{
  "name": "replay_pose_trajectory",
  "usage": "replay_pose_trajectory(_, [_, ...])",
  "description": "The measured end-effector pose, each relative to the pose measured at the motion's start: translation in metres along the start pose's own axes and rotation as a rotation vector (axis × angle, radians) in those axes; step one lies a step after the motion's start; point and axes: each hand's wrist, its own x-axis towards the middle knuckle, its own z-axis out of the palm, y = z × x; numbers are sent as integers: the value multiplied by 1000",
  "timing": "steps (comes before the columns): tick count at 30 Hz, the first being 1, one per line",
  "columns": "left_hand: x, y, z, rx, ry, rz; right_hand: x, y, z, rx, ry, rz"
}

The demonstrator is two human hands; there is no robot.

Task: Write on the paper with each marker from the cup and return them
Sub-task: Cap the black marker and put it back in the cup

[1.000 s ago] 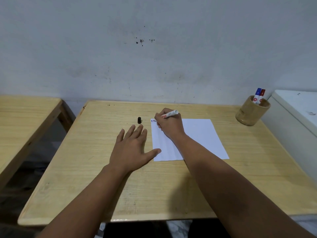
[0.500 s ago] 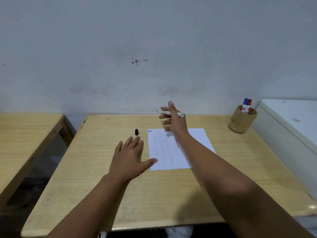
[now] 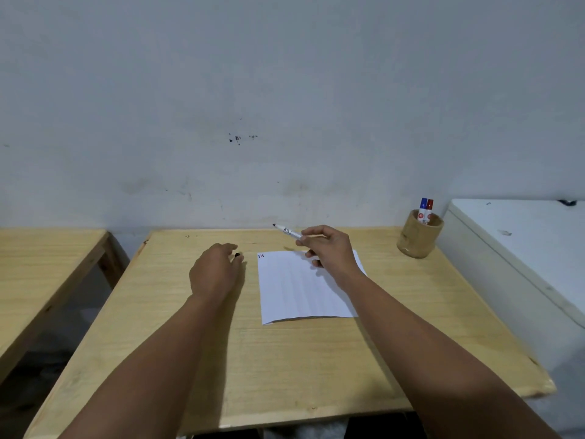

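Two markers [image 3: 425, 211], blue-capped and red-capped, stand in the cup [image 3: 419, 235] at the far right of the table [image 3: 285, 359]. My right hand [image 3: 329, 248] grasps an uncapped marker [image 3: 286, 231] above the far edge of the paper [image 3: 300, 286], tip pointing far-left. My left hand [image 3: 217, 270] curls loosely over the black cap [image 3: 237, 255], fingertips at it; I cannot tell whether it grips yet. I judge recapping comes next: pinch the cap by its sides, open end toward the tip, bring both together squarely and press home.
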Motion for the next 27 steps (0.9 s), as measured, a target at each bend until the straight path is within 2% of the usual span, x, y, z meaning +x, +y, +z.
replay_pose_trajectory(3, [5,3,-1,-85,21,-68,-5,9,-2,-54,-66,-30])
replay_pose_trajectory(9, [20,36,-18,-822,-78,-276,-12,14,-3,-172,-101,-94])
replay_pose_trajectory(11, [21,49,-26,-953,-111,-278,-14,9,-4,-175,-80,-121])
replay_pose_trajectory(18, [14,84,-41,-1068,-149,-243,-20,-8,-9,-114,-34,-196])
replay_pose_trajectory(27, [3,105,-39,-991,-193,-186,-33,-15,-25,-102,-25,-233])
